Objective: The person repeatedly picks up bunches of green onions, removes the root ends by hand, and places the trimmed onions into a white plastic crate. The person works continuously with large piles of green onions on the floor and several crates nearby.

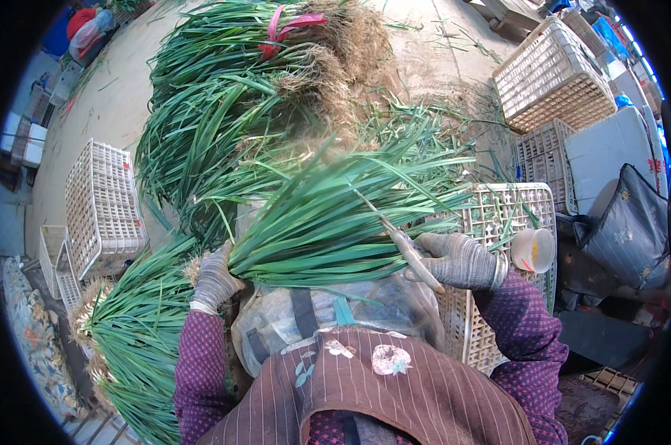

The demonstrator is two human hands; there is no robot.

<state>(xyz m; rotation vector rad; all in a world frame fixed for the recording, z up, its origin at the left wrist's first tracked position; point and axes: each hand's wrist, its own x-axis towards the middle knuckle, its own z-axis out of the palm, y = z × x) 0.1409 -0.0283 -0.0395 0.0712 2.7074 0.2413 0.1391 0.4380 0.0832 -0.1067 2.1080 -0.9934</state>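
My left hand (217,278), in a grey knit glove, grips a bunch of long green leafy stalks (313,233) near its root end. The leaves fan out to the right across my lap, and a tuft of pale roots shows just left of the glove. In my gloved right hand (460,261) is a knife (414,261) with a worn handle. Its narrow blade points up and left over the leaves; whether it touches them I cannot tell. Beneath the bunch, clear plastic sheeting (335,311) covers my lap.
Ahead lies a large pile of rooted stalks (213,122), partly tied with a pink strip (274,33). More bunches (140,328) rest at my left. A plastic crate (510,200) bearing a round tub (533,250) stands at my right. Other crates (104,206) (552,75) flank the floor.
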